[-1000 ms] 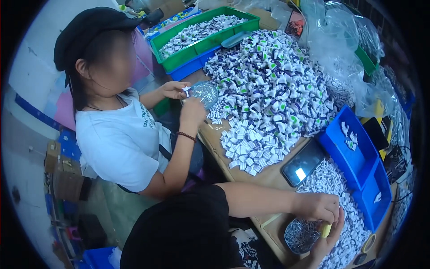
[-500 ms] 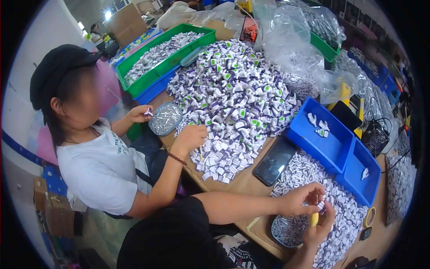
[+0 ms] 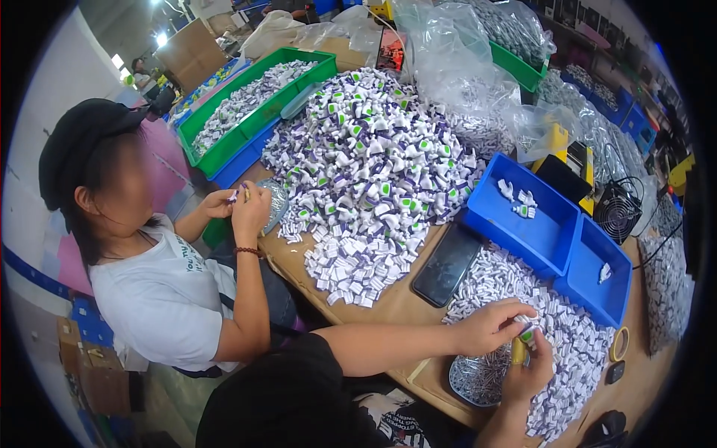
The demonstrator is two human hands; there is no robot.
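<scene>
Work at this bench was at the fiddly, two-handed stage, as far as I could judge. The wearer's left hand (image 3: 487, 330) had its thumb and fingers pinched on a small white piece (image 3: 527, 333) with a green patch, while the right hand (image 3: 529, 377) was curled around a yellow handle (image 3: 517, 351), its fingertips right up by the same piece. Couldn't tell which hand was really taking the weight, or what the far end of that yellow thing looked like, since fingers covered it.

So the piece was up in the air between both hands, just over the edge of a dish (image 3: 452, 384) of silvery metal bits and near a spread of little white and purple parts (image 3: 575, 340). My read: the step was fitting or fixing something on that one piece, and the next move called for a firm left pinch and a steady, lined-up right hand, nothing fast.

Beyond that, a blue tray (image 3: 541, 237) had a few white pieces in it, with a dark phone (image 3: 447, 266) lying near its corner. A co-worker (image 3: 160, 299) on the left had both hands busy with a small part too, beside a huge heap (image 3: 377, 160).
</scene>
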